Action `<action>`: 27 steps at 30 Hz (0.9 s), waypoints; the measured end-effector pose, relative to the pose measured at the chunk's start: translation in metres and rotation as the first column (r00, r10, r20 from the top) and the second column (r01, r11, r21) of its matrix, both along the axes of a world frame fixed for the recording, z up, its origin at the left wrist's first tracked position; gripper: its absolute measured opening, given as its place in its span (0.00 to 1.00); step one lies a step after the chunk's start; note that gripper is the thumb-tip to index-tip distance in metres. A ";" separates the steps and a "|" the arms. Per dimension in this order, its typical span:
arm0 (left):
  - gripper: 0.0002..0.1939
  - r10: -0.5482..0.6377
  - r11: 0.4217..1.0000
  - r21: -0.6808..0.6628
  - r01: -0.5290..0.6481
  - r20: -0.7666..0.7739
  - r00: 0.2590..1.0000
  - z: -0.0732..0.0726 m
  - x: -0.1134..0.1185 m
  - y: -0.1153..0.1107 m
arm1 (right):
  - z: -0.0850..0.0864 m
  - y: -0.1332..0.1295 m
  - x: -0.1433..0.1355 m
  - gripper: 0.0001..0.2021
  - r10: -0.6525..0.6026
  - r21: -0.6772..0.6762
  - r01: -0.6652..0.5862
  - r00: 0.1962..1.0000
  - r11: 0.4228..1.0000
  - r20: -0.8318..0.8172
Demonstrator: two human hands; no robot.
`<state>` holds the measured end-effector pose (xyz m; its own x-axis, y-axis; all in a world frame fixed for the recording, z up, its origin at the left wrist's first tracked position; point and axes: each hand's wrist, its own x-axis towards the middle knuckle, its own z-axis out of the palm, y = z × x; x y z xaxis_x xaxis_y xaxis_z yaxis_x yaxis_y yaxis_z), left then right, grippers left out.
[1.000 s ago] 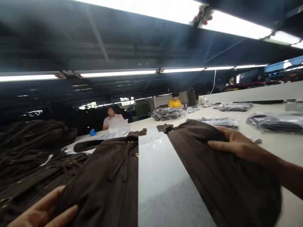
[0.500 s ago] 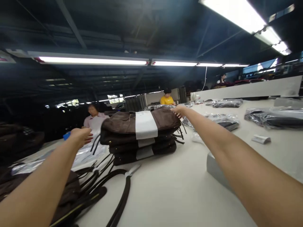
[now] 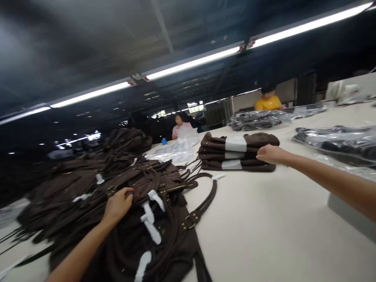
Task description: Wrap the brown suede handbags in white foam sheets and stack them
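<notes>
My left hand (image 3: 119, 203) is over a pile of dark brown bags (image 3: 88, 178), with its fingers loosely bent and a gap by the thumb. I see nothing held in it. Close to that hand lies a bag's rolled handle, with white wrapping strips (image 3: 151, 227) around the handles. At the right end of a stack of folded brown bags (image 3: 254, 140) is my right hand (image 3: 272, 153), its fingers drawn together against the stack. Whether they grip anything is hidden. White paper bands (image 3: 235, 143) wrap the middles of the stacked bags.
Plastic-wrapped bags (image 3: 337, 143) lie on the white table (image 3: 249, 219) at the right, more farther back. A clear plastic sheet (image 3: 173, 152) lies beyond the pile. Across the table are a person in pink (image 3: 181, 124) and one in yellow (image 3: 268, 102).
My view has turned left. My left hand has moved from beside the stack down to the bag pile. My right hand has dropped from the stack's top to its right end.
</notes>
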<state>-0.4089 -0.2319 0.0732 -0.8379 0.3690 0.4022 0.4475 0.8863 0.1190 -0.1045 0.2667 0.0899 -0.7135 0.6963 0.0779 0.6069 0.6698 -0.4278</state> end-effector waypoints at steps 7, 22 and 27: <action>0.24 -0.026 0.991 -0.127 0.028 0.021 0.999 -0.033 0.025 -0.073 | -0.056 -0.138 0.023 0.15 0.400 -0.131 -0.392 0.915 0.911 0.047; 0.15 -0.145 0.913 -0.395 0.103 -0.077 0.987 0.002 0.006 -0.021 | -0.176 -0.221 0.092 0.19 0.445 0.067 -0.443 0.860 0.894 -0.248; 0.24 -0.026 0.969 -0.247 0.004 -0.086 0.996 0.057 0.008 -0.041 | -0.171 -0.223 0.092 0.18 0.452 0.076 -0.451 0.841 0.889 -0.297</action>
